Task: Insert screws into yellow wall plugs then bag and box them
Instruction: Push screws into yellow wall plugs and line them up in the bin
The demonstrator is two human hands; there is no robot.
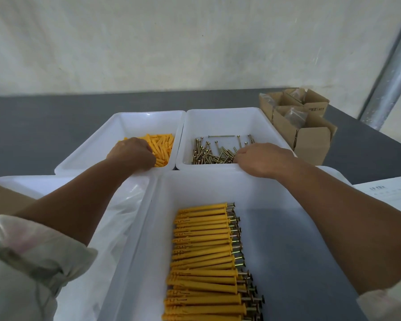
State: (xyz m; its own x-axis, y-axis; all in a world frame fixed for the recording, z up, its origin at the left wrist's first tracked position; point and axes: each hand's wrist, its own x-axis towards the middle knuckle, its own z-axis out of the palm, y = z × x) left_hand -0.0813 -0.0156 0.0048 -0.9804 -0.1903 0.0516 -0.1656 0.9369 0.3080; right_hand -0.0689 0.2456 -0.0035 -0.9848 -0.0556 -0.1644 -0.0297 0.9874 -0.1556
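Loose yellow wall plugs (163,144) lie in the far left white bin (134,119). My left hand (132,154) reaches into that pile, fingers curled down among the plugs; what they hold is hidden. Brass screws (212,152) are heaped in the far right white bin (222,117). My right hand (259,158) reaches over that bin's near rim, fingertips curled down at the screws; I cannot see a grip. In the near white bin (287,200) several plugs with screws inserted (206,256) lie in a neat row, screw heads to the right.
Open cardboard boxes (306,126) holding clear bags stand at the back right on the grey table (33,126). A clear plastic bag (123,205) lies in a bin at left. A printed sheet (389,188) is at the right, and a metal pole (389,72) rises behind.
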